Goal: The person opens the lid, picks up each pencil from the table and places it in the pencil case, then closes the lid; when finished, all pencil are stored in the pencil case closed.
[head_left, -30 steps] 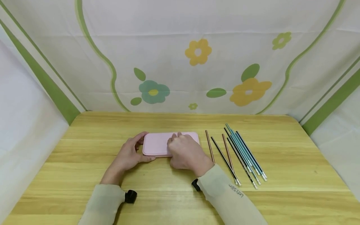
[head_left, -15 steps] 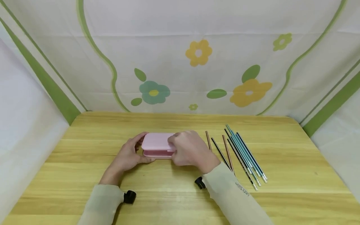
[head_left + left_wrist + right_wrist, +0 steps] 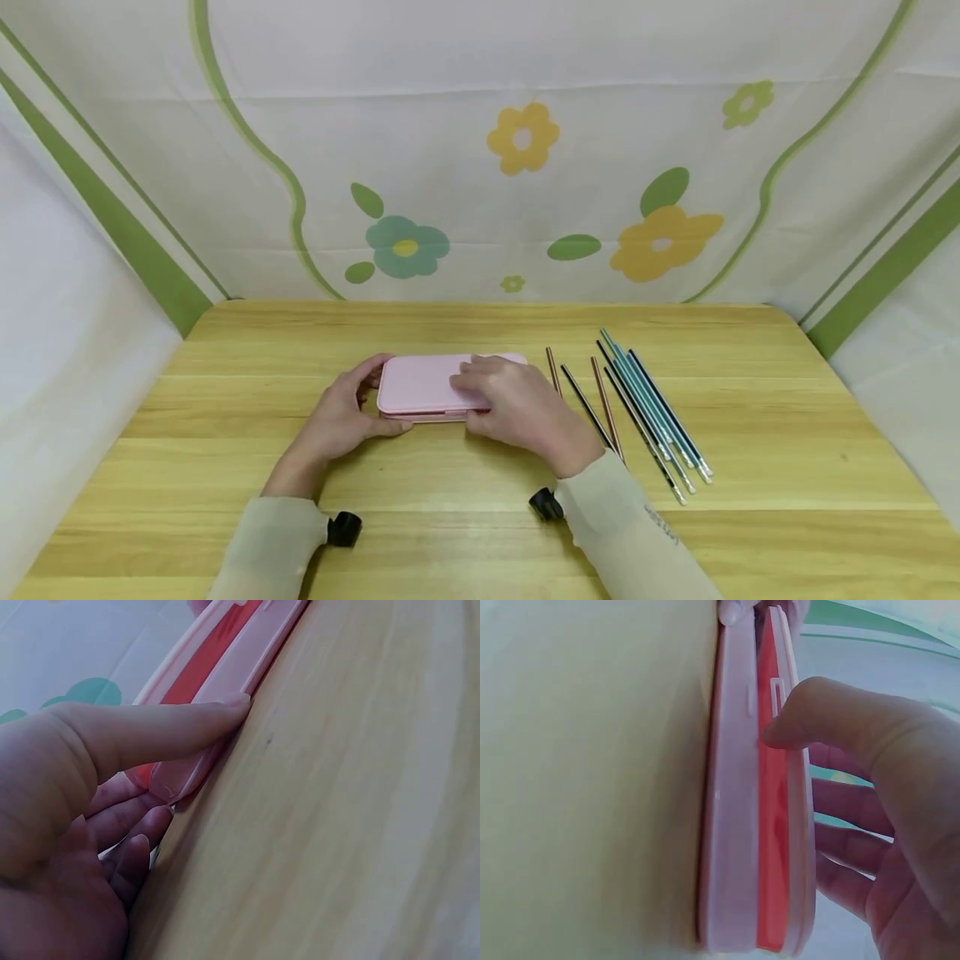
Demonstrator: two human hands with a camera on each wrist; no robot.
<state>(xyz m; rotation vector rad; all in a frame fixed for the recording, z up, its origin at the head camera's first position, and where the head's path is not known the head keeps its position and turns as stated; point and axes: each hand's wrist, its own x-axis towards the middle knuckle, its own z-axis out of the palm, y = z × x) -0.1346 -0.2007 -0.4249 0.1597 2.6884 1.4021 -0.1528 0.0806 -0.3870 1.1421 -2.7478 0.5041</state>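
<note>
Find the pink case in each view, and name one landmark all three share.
Head: the pink case sits just left of centre, below mid-height, left hand at one end, right hand over its other part.
Left wrist: upper part, slanting up rightward, partly behind the left hand.
Right wrist: top to bottom, near the middle.
Shared landmark: the wooden table.
</note>
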